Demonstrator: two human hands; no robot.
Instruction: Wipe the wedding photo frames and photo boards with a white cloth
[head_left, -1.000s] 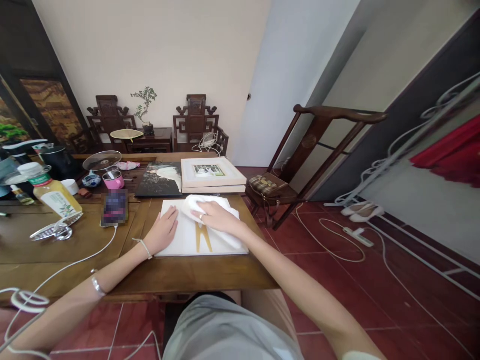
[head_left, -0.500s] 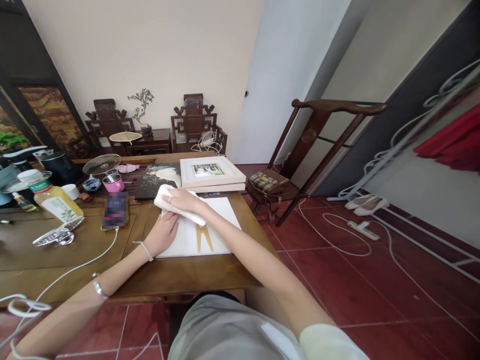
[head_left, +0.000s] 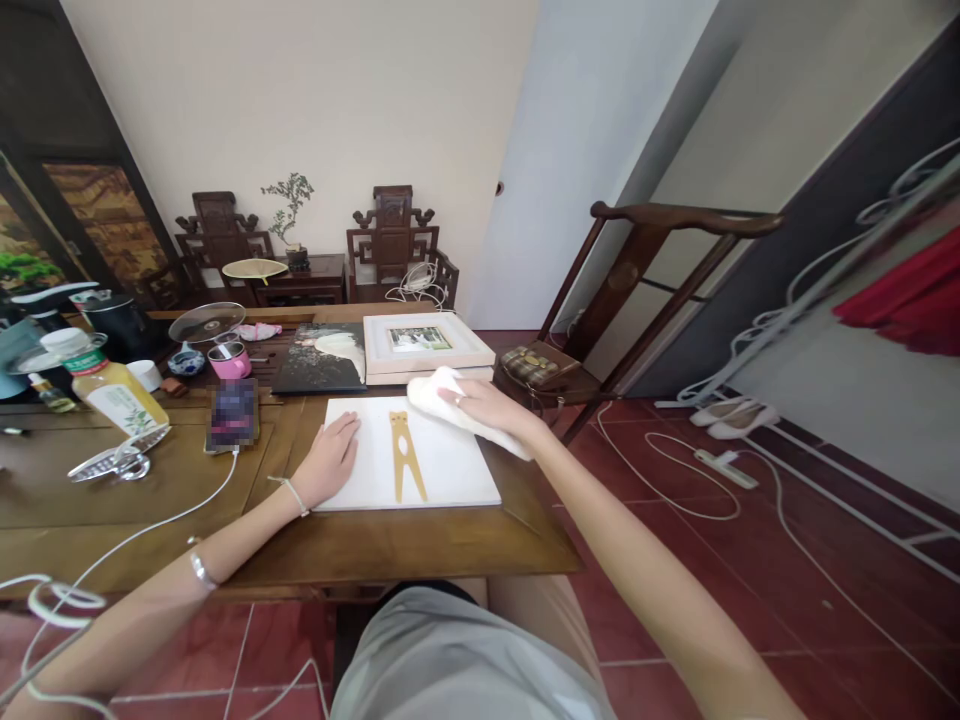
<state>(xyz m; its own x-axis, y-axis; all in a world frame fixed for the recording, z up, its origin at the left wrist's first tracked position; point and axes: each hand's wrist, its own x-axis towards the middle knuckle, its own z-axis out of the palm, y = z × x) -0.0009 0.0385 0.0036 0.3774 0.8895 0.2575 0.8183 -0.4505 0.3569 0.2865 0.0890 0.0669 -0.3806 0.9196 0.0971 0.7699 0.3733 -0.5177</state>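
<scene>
White and bunched, the cloth [head_left: 439, 395] sits under the right hand [head_left: 480, 400] at about two o'clock of the flat white board [head_left: 457, 475], hiding that corner and trailing past the right edge. The right hand's palm is out of sight; its fingers lie loosely bent over the cloth and have hold of it, though how tightly I cannot tell. At nine o'clock the left hand [head_left: 335, 462] lies open and flat on the board's edge, gripping nothing, its palm covered. The board rests on the wooden table [head_left: 397, 545] and bears a tan two-legged figure [head_left: 405, 460]; whether printed or laid on is hard to tell. At twelve o'clock, the cloth overlaps the near edge of the stacked frames [head_left: 480, 355], and contact there is unclear. Between nine and ten, the phone [head_left: 232, 415] has a pixelated screen. Both upper arms run out of view at the bottom. Half a second ago the cloth was by the left hand, near eleven o'clock, and the right forearm crossed the board; now the figure shows whole, its eared top uncovered, while the left hand remains in place.
</scene>
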